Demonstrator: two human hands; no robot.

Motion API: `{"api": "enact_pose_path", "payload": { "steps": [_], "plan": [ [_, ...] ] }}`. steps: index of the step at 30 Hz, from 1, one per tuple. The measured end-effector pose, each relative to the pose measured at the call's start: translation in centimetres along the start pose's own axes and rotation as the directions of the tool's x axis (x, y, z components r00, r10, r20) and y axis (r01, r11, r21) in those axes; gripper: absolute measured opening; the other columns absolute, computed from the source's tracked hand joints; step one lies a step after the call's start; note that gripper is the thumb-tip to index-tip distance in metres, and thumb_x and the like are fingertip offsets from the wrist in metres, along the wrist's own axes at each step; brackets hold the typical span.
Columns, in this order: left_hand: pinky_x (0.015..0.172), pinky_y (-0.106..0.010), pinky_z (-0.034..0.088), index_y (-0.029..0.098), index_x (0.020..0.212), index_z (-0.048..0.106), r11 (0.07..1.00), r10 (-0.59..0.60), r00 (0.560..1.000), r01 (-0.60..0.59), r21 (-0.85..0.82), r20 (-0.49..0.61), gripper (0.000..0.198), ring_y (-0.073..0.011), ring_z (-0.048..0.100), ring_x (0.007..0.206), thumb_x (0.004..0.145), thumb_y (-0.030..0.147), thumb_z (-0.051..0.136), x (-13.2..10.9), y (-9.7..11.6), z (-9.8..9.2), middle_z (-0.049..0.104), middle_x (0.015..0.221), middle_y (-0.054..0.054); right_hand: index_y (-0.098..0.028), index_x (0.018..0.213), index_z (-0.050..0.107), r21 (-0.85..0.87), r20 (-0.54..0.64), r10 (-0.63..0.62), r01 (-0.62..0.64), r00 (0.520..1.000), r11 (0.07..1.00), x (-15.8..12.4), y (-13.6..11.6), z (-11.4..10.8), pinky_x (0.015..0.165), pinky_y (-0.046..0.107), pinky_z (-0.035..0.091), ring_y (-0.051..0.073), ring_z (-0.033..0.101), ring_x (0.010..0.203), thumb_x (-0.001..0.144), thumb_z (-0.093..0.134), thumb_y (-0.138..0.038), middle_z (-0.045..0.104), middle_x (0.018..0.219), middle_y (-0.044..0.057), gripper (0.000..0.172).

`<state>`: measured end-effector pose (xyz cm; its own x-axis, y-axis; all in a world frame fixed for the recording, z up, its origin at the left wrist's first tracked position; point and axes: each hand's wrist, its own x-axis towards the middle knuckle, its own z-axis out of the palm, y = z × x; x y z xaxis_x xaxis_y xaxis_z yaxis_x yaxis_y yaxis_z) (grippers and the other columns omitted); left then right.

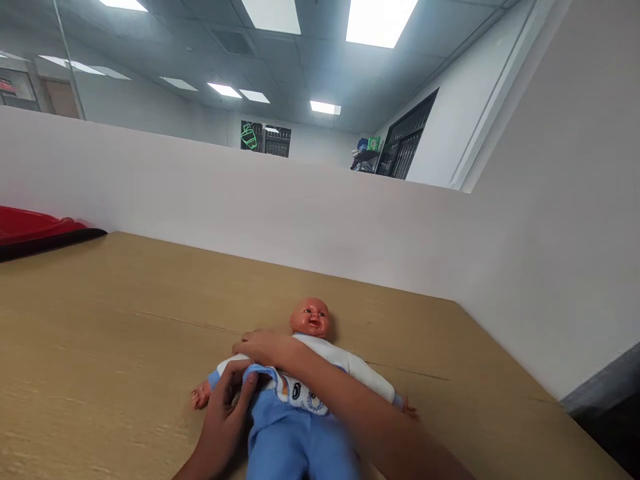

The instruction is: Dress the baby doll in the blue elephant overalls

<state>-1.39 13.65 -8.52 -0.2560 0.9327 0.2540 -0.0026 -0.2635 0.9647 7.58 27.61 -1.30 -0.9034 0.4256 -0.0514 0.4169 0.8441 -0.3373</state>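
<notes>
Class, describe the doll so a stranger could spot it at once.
On the brown tabletop, a doll lies on its back, the left hand and right hand on it. Its bald head, white top and blue trousers distinguish it from the red object far left.

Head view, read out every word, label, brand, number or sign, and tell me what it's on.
No text can be read.
White top: printed markings, too small to read.
Green package at the back: too small.
Green outline at the back: no legible letters.
Red patch, far left: too blurred.

Bright light from ceiling panels (pixel 383 21) (white with glare)
</notes>
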Motion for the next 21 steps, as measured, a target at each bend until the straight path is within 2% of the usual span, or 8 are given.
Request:
{"api": "enact_pose_path", "payload": {
  "steps": [3,5,8,11,13,16,18,21],
  "plan": [
    [0.090,-0.037,0.057,0.022,0.103,0.068,1.000,-0.004,1.000,0.004,-0.025,-0.014,0.050,-0.0280,0.071,0.096,0.092,0.070,0.069,-0.3,-0.6,0.0,0.076,0.097,-0.006,-0.021,0.115,0.064,0.084,-0.164,0.068,-0.055,0.984,0.995,-1.3,0.8,-0.6,0.084,0.037,0.051,0.027,0.067,0.101,0.086,0.073,-0.021,0.072,0.116,0.009,0.031],
    [0.089,-0.037,0.057,0.023,0.103,0.067,0.999,-0.006,1.000,0.005,-0.050,-0.019,0.047,-0.0276,0.070,0.094,0.092,0.069,0.070,-0.4,-1.0,0.0,0.075,0.094,-0.005,-0.022,0.119,0.059,0.178,-0.234,0.091,-0.049,0.968,0.983,-2.2,1.6,-0.9,0.084,0.034,0.049,0.024,0.065,0.097,0.085,0.066,-0.018,0.070,0.112,0.005,0.035],
    [0.087,-0.034,0.055,0.024,0.101,0.066,0.998,0.061,0.994,-0.063,-0.020,-0.093,0.045,-0.0251,0.067,0.093,0.093,0.068,0.070,-0.3,-1.6,0.0,0.072,0.095,-0.004,-0.023,0.113,0.056,0.325,-0.261,0.081,0.009,0.962,0.946,-3.4,3.2,-0.7,0.079,0.027,0.048,0.019,0.062,0.091,0.076,0.059,-0.008,0.066,0.101,0.000,0.040],
    [0.085,-0.030,0.053,0.025,0.104,0.064,0.987,0.160,0.972,-0.162,-0.001,-0.174,0.040,-0.0220,0.065,0.093,0.097,0.064,0.068,-0.4,-1.9,0.0,0.070,0.098,-0.003,-0.022,0.111,0.055,0.437,-0.276,0.080,0.051,0.958,0.898,-4.6,4.7,-0.1,0.083,0.026,0.049,0.019,0.062,0.097,0.067,0.053,-0.003,0.063,0.104,0.001,0.048],
    [0.088,-0.028,0.052,0.027,0.105,0.064,0.973,0.224,0.958,-0.231,-0.025,-0.177,0.033,-0.0202,0.064,0.097,0.100,0.059,0.067,-0.5,-1.8,0.0,0.069,0.101,-0.002,-0.021,0.112,0.055,0.480,-0.287,0.083,0.068,0.954,0.875,-5.2,5.2,0.2,0.086,0.027,0.049,0.019,0.062,0.100,0.063,0.050,-0.002,0.063,0.105,0.001,0.053],
    [0.091,-0.026,0.050,0.028,0.106,0.063,0.948,0.299,0.935,-0.314,-0.054,-0.193,0.026,-0.0180,0.062,0.102,0.102,0.054,0.066,0.1,-1.1,0.0,0.065,0.107,-0.001,-0.021,0.107,0.059,0.498,-0.278,0.052,0.097,0.959,0.862,-5.7,5.2,0.4,0.082,0.027,0.048,0.019,0.062,0.096,0.063,0.054,-0.002,0.065,0.102,0.001,0.048],
    [0.091,-0.025,0.049,0.028,0.104,0.064,0.944,0.308,0.930,-0.325,-0.053,-0.202,0.029,-0.0176,0.061,0.104,0.100,0.057,0.069,1.1,-0.3,-0.3,0.062,0.110,-0.001,-0.021,0.099,0.061,0.491,-0.252,0.022,0.108,0.967,0.865,-5.7,4.7,0.6,0.079,0.027,0.046,0.019,0.062,0.091,0.064,0.061,-0.002,0.067,0.098,-0.001,0.039],
    [0.083,-0.026,0.051,0.026,0.097,0.066,0.974,0.210,0.971,-0.218,-0.065,-0.114,0.041,-0.0186,0.063,0.094,0.091,0.066,0.074,3.3,1.2,-0.9,0.063,0.101,0.000,-0.021,0.088,0.062,0.470,-0.221,0.011,0.096,0.975,0.877,-5.2,3.9,0.7,0.080,0.028,0.046,0.019,0.061,0.088,0.071,0.066,-0.003,0.067,0.091,-0.001,0.025]
  ]
}}
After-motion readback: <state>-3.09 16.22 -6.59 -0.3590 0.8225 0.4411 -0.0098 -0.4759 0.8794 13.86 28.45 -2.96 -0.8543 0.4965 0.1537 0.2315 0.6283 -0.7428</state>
